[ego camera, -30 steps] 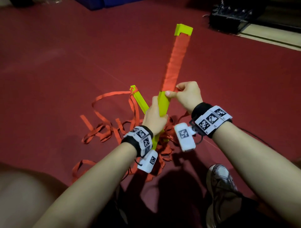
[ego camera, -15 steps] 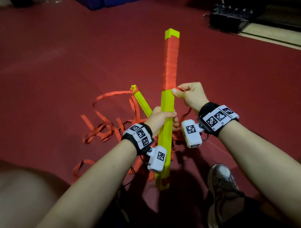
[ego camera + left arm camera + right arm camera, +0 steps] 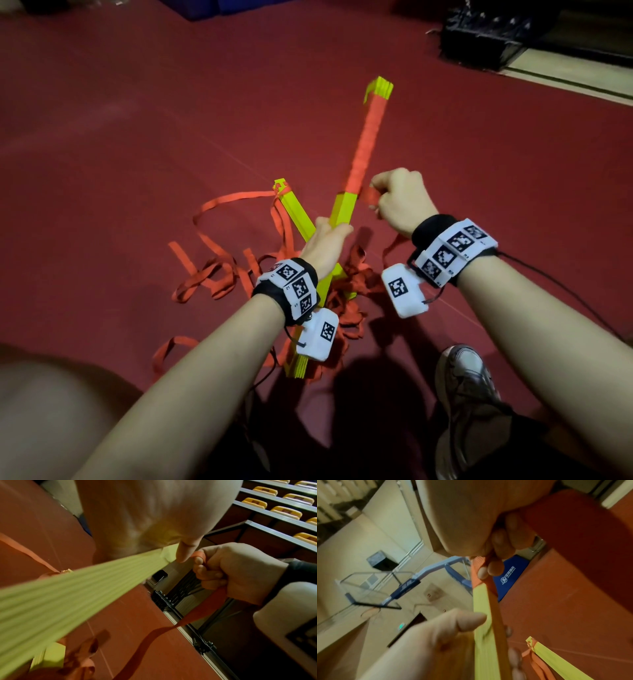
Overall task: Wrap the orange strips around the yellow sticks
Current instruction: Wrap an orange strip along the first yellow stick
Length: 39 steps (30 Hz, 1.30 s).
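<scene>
Left hand [image 3: 325, 243] grips bare lower part of yellow stick [image 3: 342, 212], steadying it tilted above the floor [image 3: 137, 120]; right hand [image 3: 399, 202] pinches orange strip [image 3: 368, 197] taut beside wrap edge, likely to keep turns tight

Red floor [image 3: 137, 120], grey shoe [image 3: 469, 383], black crate [image 3: 486, 37], bball hoop [image 3: 371, 586].

Left hand [image 3: 154, 520] grips ribbed yellow plastic stick bundle [image 3: 68, 599]. Right hand [image 3: 240, 572] fisted around flat orange fabric strip [image 3: 202, 609], which trails downward.
</scene>
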Each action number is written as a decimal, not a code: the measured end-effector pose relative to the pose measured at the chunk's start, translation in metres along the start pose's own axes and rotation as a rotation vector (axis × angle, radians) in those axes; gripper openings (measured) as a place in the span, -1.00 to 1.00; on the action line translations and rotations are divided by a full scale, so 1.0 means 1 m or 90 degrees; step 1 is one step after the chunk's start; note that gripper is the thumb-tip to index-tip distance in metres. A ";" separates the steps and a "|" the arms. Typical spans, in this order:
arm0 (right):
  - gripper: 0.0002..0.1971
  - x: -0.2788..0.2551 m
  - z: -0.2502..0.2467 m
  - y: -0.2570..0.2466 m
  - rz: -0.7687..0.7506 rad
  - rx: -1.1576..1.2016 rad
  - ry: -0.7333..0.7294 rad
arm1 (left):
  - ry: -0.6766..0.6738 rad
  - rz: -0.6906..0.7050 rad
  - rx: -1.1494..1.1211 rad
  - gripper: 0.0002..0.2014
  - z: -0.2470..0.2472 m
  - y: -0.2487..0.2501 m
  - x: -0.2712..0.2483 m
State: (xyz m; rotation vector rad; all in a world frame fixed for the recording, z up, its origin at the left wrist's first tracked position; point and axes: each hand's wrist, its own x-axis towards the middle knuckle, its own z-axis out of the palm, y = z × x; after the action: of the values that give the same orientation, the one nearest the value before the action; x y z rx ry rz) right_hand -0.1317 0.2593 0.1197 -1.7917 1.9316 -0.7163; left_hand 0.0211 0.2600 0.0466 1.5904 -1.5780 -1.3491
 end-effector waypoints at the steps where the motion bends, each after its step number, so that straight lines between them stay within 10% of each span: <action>1: -0.88 -0.003 0.005 -0.002 -0.014 -0.016 -0.012 | -0.018 0.006 -0.003 -0.51 0.002 0.000 -0.001; 9: -0.41 -0.013 0.015 -0.013 0.016 -0.006 0.054 | 0.141 0.123 0.202 -0.55 0.004 0.001 -0.010; 25: -0.35 -0.014 0.023 -0.022 0.045 0.046 0.068 | 0.249 0.193 0.531 -0.28 0.004 0.011 -0.030; 29: -0.47 -0.009 0.010 -0.017 0.025 0.147 0.081 | 0.133 0.217 0.226 -0.36 0.004 0.007 -0.021; 34: -0.56 0.000 -0.013 -0.009 0.011 0.396 0.023 | -0.212 -0.017 -0.351 -0.73 -0.002 0.005 -0.025; 39: -0.60 0.006 -0.020 0.008 0.063 0.475 -0.052 | -0.062 0.037 -0.212 -0.64 0.000 0.003 -0.019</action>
State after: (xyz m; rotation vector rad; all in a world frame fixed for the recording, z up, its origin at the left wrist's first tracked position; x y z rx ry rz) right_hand -0.1510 0.2553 0.1303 -1.2274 1.4076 -1.1192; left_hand 0.0226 0.2771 0.0545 1.2864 -1.3546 -1.5823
